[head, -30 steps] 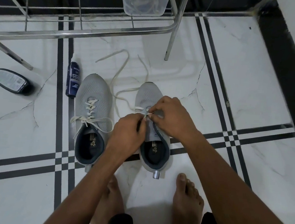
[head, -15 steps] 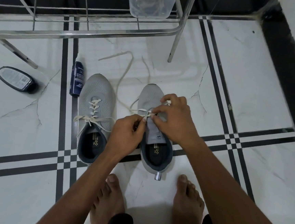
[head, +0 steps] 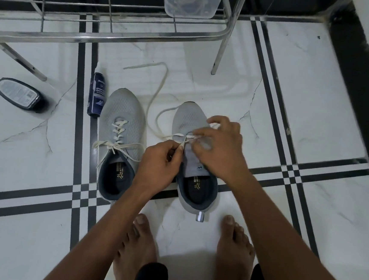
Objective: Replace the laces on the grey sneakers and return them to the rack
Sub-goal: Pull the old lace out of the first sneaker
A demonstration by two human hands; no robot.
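White marble floor (head: 316, 106), black-striped, metal rack (head: 112, 37) at twelve o'clock.
Left hand (head: 159, 166) and right hand (head: 220, 147) both pinch the lace (head: 159, 86) over the right sneaker (head: 190, 118).

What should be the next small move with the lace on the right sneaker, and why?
Probably pull the lace end in the left hand through and snug. The right sneaker has only its lowest eyelets threaded, the right hand steadies the tongue area, and much loose lace lies on the floor.

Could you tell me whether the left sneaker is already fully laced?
Laced: the left sneaker shows crossed white rows ending in a tied knot.
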